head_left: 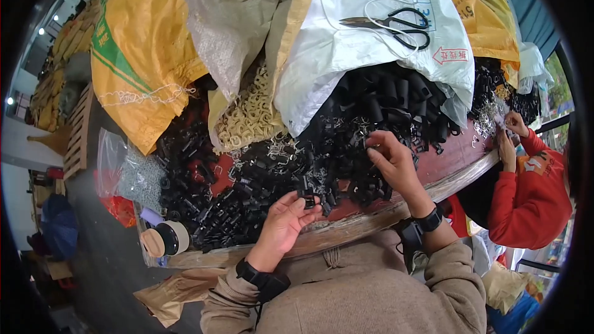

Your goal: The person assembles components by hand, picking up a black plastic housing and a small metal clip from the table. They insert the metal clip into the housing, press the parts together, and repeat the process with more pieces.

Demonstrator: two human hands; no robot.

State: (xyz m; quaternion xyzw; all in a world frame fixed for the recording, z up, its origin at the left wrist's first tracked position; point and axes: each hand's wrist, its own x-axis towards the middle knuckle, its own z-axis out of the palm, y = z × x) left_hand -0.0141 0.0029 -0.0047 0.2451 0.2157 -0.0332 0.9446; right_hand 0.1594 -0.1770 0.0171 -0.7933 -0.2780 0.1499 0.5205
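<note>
One black part (310,202) in left grip (282,224)

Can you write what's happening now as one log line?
left hand: holds black part | right hand: over pile, hold unclear | scissors: on white sack

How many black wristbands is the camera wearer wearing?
2: the left wristband, just behind the left hand, and the right wristband, just behind the right hand. Sleeves could hide more.
</note>
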